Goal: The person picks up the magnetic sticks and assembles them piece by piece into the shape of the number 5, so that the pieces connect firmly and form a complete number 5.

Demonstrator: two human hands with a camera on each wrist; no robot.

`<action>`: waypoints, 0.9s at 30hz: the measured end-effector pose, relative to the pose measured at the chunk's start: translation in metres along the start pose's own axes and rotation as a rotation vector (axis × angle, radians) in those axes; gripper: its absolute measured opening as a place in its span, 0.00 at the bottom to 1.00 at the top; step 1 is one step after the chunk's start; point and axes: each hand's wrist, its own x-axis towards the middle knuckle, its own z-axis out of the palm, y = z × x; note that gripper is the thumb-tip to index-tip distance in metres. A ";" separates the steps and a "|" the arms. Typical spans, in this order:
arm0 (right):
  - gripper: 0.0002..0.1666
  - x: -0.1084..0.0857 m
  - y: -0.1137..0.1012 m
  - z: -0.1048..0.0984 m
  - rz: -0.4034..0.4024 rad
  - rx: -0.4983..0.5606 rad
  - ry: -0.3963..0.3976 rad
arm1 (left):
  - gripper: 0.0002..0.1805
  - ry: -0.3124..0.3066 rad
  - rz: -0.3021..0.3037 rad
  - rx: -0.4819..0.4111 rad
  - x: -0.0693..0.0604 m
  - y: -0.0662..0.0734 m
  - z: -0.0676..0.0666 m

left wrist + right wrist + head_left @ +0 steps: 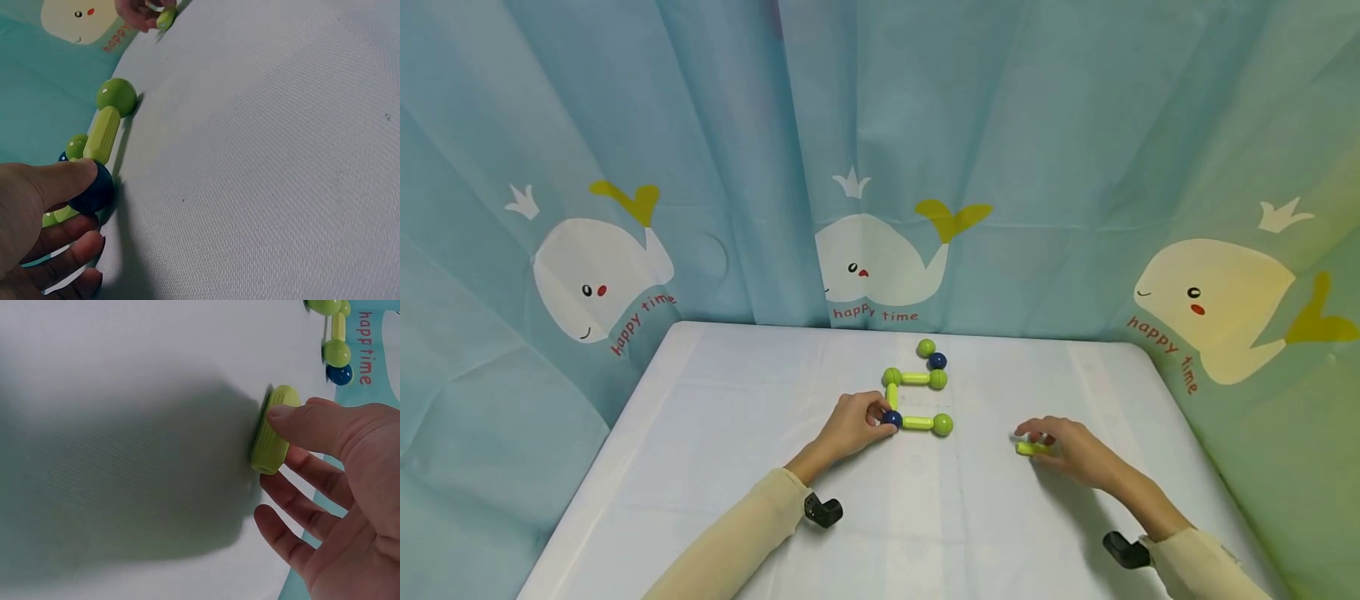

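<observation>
At the near left corner of a small ball-and-rod figure, my left hand [852, 427] pinches a dark blue ball [892, 419] between thumb and finger. A yellow-green rod [917, 423] runs right from that ball to a green ball [942, 425]. Another rod [892, 396] leads back to a second green ball [892, 377], which a further rod [915, 378] joins to a green ball [938, 379]. To the right and apart from the figure, my right hand [1075, 450] holds a loose yellow-green rod [272, 440], thumb on top, low over the table.
Behind the figure, another dark blue ball [937, 361] and a green ball [927, 347] continue from its back right ball. A white-covered table [737, 375] lies beneath everything. The blue curtain [737, 167] with printed whales hangs behind the table's far edge and along its sides.
</observation>
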 end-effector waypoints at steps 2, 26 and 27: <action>0.22 0.000 0.001 0.000 0.017 -0.007 -0.018 | 0.12 -0.002 0.001 -0.006 0.000 0.000 0.000; 0.18 0.001 0.001 0.002 0.090 0.008 -0.059 | 0.12 0.006 0.000 0.011 -0.001 0.001 0.000; 0.18 0.001 0.000 0.002 0.094 0.021 -0.061 | 0.12 0.005 -0.002 0.008 -0.001 0.001 0.000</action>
